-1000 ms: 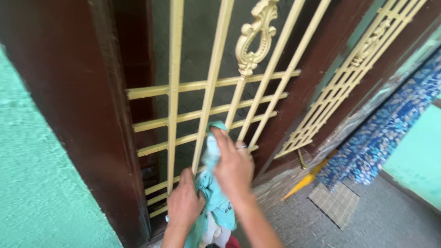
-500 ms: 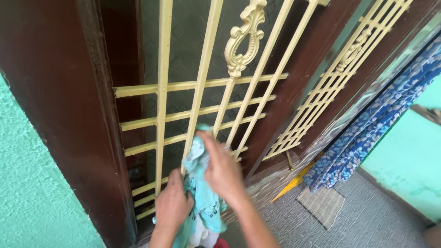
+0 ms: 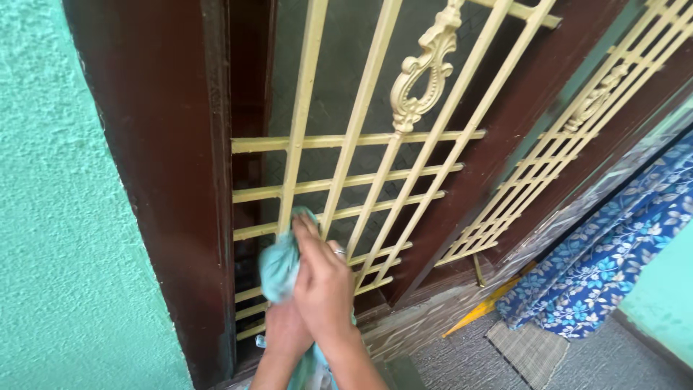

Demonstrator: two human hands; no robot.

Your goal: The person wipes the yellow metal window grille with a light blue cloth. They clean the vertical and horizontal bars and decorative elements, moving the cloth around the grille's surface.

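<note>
Low in the frame's middle, the right hand presses a soft, limp teal cloth, bunched, against the cream window grille, left hand gripping its tail.

Soft even daylight, slight motion blur.

Home setting, at window or door opening of house. Rough-plastered wall painted turquoise, left of frame. Dark brown wooden frame beside it. Cream-painted metal grille with cast scroll ornament at upper centre, patterned glass behind the bars. Second matching grille at upper right. Blue floral curtain hanging at right edge. Small woven mat on grey textured floor, lower right. Domestic fittings and decoration throughout.
</note>
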